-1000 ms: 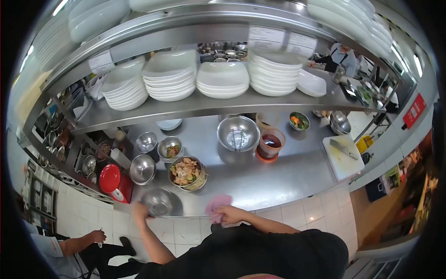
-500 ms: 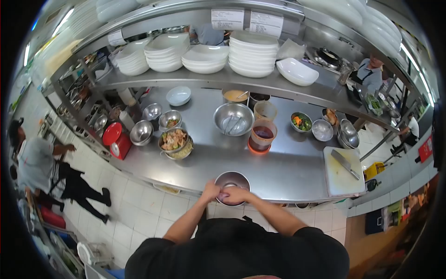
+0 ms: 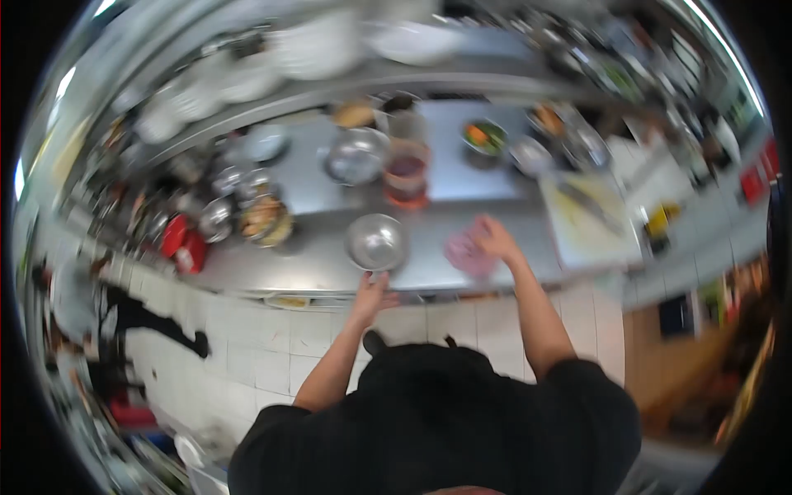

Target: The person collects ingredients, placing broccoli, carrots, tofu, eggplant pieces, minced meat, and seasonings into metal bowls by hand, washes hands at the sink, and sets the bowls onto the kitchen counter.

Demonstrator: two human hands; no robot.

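Note:
An empty-looking steel bowl (image 3: pixel 377 242) is on the counter near its front edge. My left hand (image 3: pixel 373 299) is at the bowl's near rim, fingers apart, the fingertips touching it or just short of it. To the right, my right hand (image 3: pixel 498 240) has its fingers closed on a crumpled pink cloth (image 3: pixel 470 251). Motion blur smears the cloth, so its material is not certain. It is over the counter, between the bowl and the white cutting board (image 3: pixel 569 231).
A knife (image 3: pixel 590 208) lies on the board. Behind the bowl stand a tub of dark red liquid (image 3: pixel 407 169) and a large steel bowl (image 3: pixel 357 157). Food-filled bowls (image 3: pixel 266 221) and a red scale (image 3: pixel 183 245) are at left. A person (image 3: pixel 78 301) stands beyond.
My hands have parted: the right has swung right with the pink cloth, the left stays near the bowl. The bowl has gone from the counter edge onto the counter. The view has shifted.

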